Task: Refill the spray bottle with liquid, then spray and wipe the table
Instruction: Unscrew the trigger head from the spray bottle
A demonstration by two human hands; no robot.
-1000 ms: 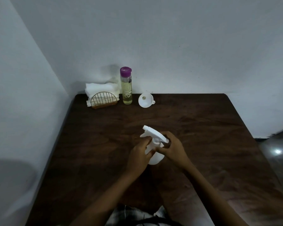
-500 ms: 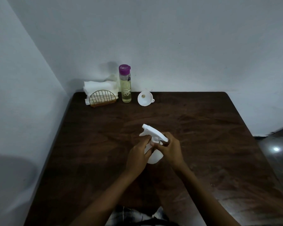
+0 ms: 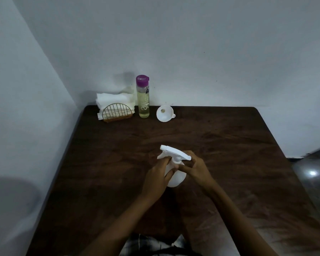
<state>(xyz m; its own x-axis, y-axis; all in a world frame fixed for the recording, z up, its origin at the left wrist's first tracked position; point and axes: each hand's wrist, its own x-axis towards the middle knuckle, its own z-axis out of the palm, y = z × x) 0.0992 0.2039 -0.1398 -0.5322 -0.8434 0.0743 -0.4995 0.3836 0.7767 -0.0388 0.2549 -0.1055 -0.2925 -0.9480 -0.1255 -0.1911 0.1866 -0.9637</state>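
A white spray bottle (image 3: 176, 177) stands on the dark wooden table (image 3: 103, 163) near its middle. My left hand (image 3: 156, 179) wraps around the bottle's body. My right hand (image 3: 197, 168) grips the neck just under the white trigger head (image 3: 174, 153). At the back of the table stand a clear bottle of yellowish liquid with a purple cap (image 3: 143, 97) and a white funnel (image 3: 164, 114) lying on its side. White folded cloths (image 3: 115, 99) sit in a gold wire holder (image 3: 116, 112) at the back left.
The table is pushed into a corner, with white walls at the left and back. Its right edge drops to a grey floor (image 3: 314, 174). A checked garment (image 3: 151, 244) shows at the near edge.
Both hands stay on the spray bottle. My right hand's fingers have shifted slightly around the neck, and the trigger head has turned a little. The camera view has drifted slightly.
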